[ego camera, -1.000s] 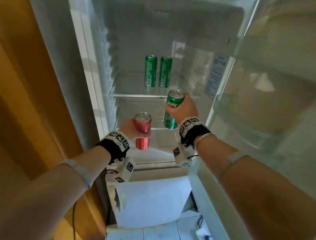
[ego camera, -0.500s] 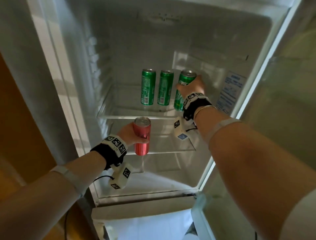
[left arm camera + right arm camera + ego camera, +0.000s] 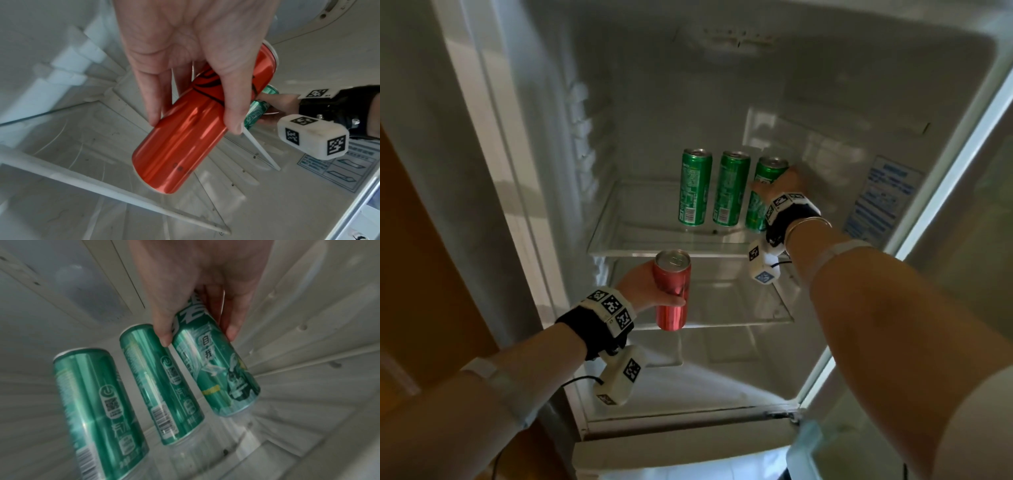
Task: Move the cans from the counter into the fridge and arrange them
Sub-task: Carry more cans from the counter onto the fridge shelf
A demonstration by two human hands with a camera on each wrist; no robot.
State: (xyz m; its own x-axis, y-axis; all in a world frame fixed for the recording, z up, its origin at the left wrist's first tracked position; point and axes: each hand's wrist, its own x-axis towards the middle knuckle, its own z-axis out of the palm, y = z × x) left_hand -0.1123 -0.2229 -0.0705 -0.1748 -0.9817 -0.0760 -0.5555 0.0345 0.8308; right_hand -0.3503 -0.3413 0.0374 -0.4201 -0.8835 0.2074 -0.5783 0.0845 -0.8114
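Note:
Two green cans [image 3: 694,187] [image 3: 730,189] stand upright side by side on the upper glass shelf [image 3: 640,236] of the open fridge. My right hand [image 3: 782,186] grips a third green can [image 3: 762,197] just to their right, its base at the shelf; whether it rests there I cannot tell. In the right wrist view the thumb and fingers wrap this green can [image 3: 213,369] beside the other two [image 3: 162,386] [image 3: 96,410]. My left hand [image 3: 650,284] holds a red can [image 3: 673,291] upright in front of the lower shelf [image 3: 756,308]. The left wrist view shows fingers curled round the red can [image 3: 185,138].
The fridge's left wall [image 3: 544,154] has moulded shelf ribs. The open fridge door [image 3: 962,240] stands at the right, with a blue label [image 3: 883,198] on the inner right wall. A wooden panel [image 3: 414,274] borders the left. The lower shelf and fridge floor [image 3: 722,377] hold nothing.
My right hand carried the third green can up and back onto the upper shelf, beside the two standing cans. The left hand kept the red can near the lower shelf; the view moved closer.

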